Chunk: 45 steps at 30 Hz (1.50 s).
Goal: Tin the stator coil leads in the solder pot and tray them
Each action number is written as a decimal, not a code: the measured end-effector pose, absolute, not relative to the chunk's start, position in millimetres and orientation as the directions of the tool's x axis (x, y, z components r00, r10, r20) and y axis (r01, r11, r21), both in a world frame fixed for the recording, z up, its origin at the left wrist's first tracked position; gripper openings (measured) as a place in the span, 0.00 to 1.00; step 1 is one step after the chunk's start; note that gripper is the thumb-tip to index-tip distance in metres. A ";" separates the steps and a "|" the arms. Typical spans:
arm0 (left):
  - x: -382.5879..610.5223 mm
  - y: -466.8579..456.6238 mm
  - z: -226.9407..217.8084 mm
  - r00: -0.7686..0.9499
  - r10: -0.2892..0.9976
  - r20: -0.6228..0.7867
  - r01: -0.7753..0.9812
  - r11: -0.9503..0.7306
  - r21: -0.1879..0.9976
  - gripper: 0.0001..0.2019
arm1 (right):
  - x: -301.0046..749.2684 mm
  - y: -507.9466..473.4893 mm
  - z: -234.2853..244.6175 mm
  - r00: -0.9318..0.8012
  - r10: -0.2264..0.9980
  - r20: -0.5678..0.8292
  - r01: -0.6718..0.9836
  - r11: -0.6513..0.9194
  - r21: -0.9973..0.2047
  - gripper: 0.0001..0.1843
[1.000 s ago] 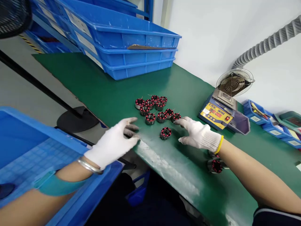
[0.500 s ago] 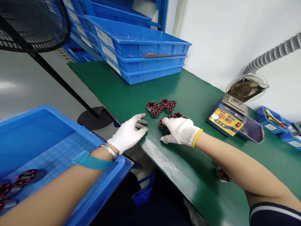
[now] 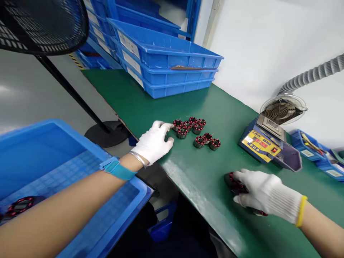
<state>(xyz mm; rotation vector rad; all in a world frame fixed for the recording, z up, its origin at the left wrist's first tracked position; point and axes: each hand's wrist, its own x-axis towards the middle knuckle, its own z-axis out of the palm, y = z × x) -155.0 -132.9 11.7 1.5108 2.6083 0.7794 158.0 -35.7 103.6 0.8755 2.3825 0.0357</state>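
Note:
Several small motor stators (image 3: 182,133) with red windings and grey metal sides stand in a cluster on the green bench. Three more stators (image 3: 207,138) stand just nearer to me. My left hand (image 3: 155,142), in a white glove, is at the bench edge with its fingers apart. Its index fingertip is at the leftmost stator; I cannot tell whether they touch. On the bench at right, my gloved right hand (image 3: 259,190) has its fingers around a blurred stator (image 3: 234,182). Another stator (image 3: 258,212) shows partly beneath that palm.
Stacked blue trays (image 3: 172,77) stand at the back of the bench (image 3: 150,107). At right are a yellow-fronted control unit (image 3: 259,145), a fan with a hose and small bins (image 3: 309,147). A blue crate (image 3: 61,129) is at left, beside a standing fan (image 3: 43,28).
My right hand has moved right and towards me, from the stator group to the single stator, bringing at least one stator along. My left hand has moved slightly up and right.

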 end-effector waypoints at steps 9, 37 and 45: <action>-173.3 -105.3 18.4 -0.370 0.924 0.094 0.902 0.333 0.277 0.27 | 107.2 -9.1 108.1 -0.833 0.519 -0.190 0.510 0.855 0.101 0.24; -148.6 -112.4 10.4 -0.528 0.839 0.134 0.812 0.453 0.367 0.51 | 148.9 -28.0 108.8 -0.735 0.472 -0.486 0.535 0.845 0.012 0.20; -145.3 -113.0 2.6 -0.520 0.834 0.185 0.827 0.437 0.353 0.52 | -17.1 54.4 97.2 -0.835 0.545 -0.074 0.550 0.830 -0.097 0.26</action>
